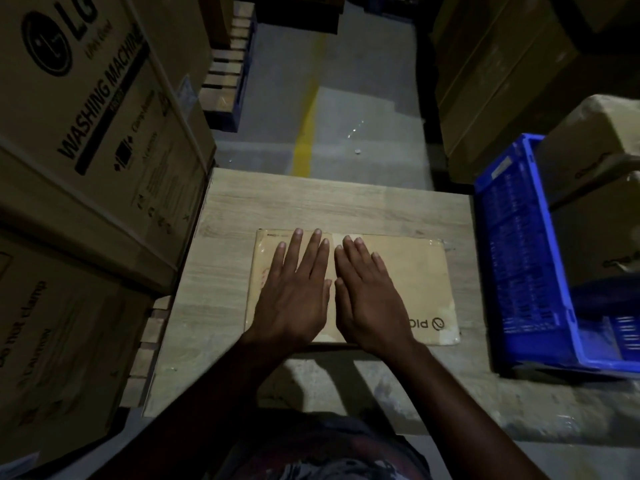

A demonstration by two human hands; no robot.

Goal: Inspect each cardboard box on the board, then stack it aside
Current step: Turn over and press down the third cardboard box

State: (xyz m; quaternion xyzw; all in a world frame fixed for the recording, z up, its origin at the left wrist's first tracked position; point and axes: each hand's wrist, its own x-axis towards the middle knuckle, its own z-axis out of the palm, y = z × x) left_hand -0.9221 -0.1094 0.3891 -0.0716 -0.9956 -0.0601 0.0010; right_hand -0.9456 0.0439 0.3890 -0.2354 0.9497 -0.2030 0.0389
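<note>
My left hand (pixel 294 296) and right hand (pixel 370 299) lie flat and released on the box (pixel 415 271), mid-frame on the board (pixel 311 199). It seems thin, light and stiff, so I would take it by its two short edges.

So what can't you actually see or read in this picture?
- Flat cardboard box, head view: its middle and the tape seam lie under the left hand and right hand; the printed logo is partly covered by the right wrist.
- Blue crate: cut off by the right edge, contents dark.
- Washing machine carton: the small print is too blurred to read.
</note>
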